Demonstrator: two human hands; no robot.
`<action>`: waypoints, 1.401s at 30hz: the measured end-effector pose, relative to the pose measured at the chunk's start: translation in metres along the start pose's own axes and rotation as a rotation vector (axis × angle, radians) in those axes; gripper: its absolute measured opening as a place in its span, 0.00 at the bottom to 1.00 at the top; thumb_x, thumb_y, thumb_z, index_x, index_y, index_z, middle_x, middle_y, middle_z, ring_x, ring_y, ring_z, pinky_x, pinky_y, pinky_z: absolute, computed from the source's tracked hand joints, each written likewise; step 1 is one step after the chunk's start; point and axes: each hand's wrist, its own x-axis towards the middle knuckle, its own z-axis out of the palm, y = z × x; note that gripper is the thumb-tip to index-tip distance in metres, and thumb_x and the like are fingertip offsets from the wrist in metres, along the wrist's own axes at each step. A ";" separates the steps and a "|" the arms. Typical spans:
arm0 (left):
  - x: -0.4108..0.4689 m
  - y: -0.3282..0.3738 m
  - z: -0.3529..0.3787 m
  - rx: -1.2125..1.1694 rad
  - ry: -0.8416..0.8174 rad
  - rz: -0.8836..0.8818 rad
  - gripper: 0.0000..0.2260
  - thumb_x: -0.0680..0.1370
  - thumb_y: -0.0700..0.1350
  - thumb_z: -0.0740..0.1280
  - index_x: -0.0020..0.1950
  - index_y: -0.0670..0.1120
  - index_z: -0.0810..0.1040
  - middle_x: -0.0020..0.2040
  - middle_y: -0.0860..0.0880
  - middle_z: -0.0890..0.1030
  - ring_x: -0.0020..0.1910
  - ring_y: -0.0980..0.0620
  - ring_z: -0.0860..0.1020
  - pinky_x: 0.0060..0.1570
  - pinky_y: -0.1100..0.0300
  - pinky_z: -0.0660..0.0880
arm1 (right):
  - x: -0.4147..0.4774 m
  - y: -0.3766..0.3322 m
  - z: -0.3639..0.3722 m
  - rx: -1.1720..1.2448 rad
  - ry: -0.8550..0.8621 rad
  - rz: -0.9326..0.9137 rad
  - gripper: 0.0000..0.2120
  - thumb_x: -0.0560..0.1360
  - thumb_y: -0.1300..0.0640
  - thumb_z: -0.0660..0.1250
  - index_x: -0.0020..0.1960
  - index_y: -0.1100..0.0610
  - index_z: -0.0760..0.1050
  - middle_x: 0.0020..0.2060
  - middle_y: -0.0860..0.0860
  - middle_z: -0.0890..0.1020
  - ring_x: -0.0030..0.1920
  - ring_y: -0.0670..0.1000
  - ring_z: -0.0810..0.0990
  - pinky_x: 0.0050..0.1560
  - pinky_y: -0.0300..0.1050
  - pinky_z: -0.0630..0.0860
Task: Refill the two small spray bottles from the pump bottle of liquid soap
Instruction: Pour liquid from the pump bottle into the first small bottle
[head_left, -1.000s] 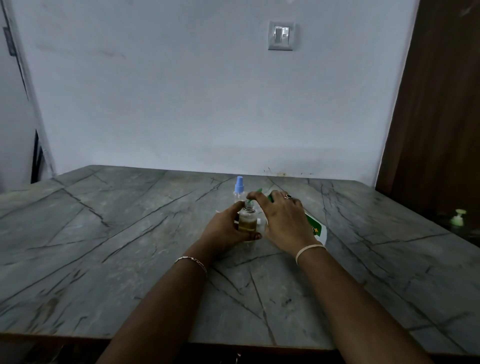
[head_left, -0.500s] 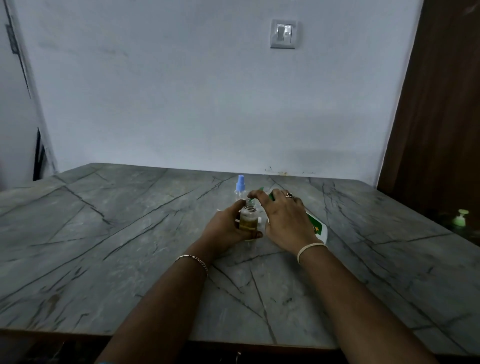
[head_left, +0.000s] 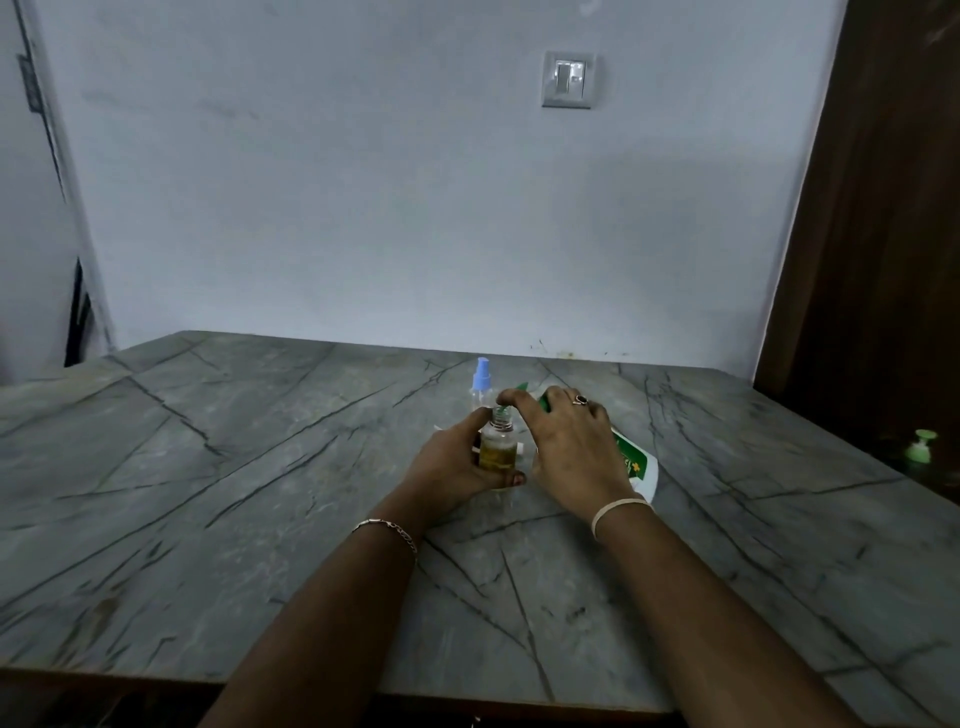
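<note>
While the left hand wraps around a small clear spray bottle half full of yellowish liquid, the right hand arches over it, thumb and forefinger pinched at the bottle's open neck — whether they hold a cap there cannot be told. That bottle stands upright near the middle of a grey marble-patterned table, its base hidden by the left fingers. Just behind it stands a second spray bottle, clear and upright, its blue sprayer top in place. A white container with a green label lies tilted on the tabletop under and beside the right hand, mostly hidden by it; its top cannot be made out. A thin chain bracelet circles the left wrist, a pale band the right, and a dark-stoned ring sits on one right finger. At the far right, beyond the table — a small green pump top, against dark wood.
</note>
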 end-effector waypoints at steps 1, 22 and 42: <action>0.000 0.000 0.000 0.003 -0.001 0.000 0.33 0.65 0.53 0.78 0.66 0.56 0.68 0.54 0.54 0.82 0.50 0.55 0.80 0.55 0.51 0.78 | 0.000 0.000 0.001 0.001 0.004 -0.001 0.33 0.72 0.60 0.68 0.71 0.41 0.58 0.54 0.53 0.74 0.59 0.56 0.73 0.61 0.54 0.68; -0.003 0.007 -0.002 0.006 -0.012 -0.006 0.33 0.65 0.52 0.78 0.67 0.54 0.68 0.53 0.57 0.79 0.51 0.56 0.78 0.56 0.58 0.76 | -0.002 0.005 -0.004 0.054 -0.044 -0.023 0.35 0.73 0.58 0.67 0.73 0.41 0.56 0.55 0.54 0.74 0.59 0.57 0.72 0.61 0.55 0.68; -0.005 0.010 -0.002 -0.015 -0.012 -0.030 0.36 0.65 0.52 0.78 0.69 0.53 0.67 0.55 0.56 0.79 0.52 0.56 0.79 0.58 0.54 0.76 | -0.004 0.008 -0.007 0.056 -0.108 -0.003 0.49 0.70 0.61 0.72 0.74 0.38 0.41 0.59 0.53 0.75 0.61 0.55 0.72 0.61 0.53 0.71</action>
